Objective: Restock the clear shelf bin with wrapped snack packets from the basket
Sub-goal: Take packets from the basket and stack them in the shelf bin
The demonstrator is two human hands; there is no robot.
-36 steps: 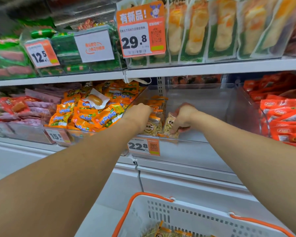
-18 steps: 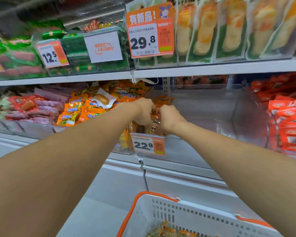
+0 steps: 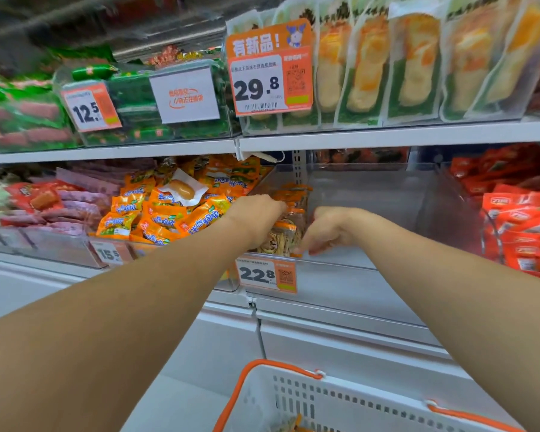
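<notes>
Placement step: both hands reach into the front-left corner of the clear shelf bin [image 3: 387, 194], the left hand [image 3: 256, 219] and right hand [image 3: 328, 229] curled on upright wrapped snack packets [image 3: 282, 238]; next, seemingly, release and return to the basket [image 3: 356, 400].

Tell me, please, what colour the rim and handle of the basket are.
Orange, on a white perforated basket; the head view, the only one, shows it at the bottom.

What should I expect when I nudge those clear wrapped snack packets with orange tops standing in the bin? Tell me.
The clear wrapped snack packets with orange tops stand on narrow edges, so a nudge probably topples them. Their glossy film likely feels slippery and crinkly. They look small and probably light; the left hand and right hand seem to be steadying them.
</notes>
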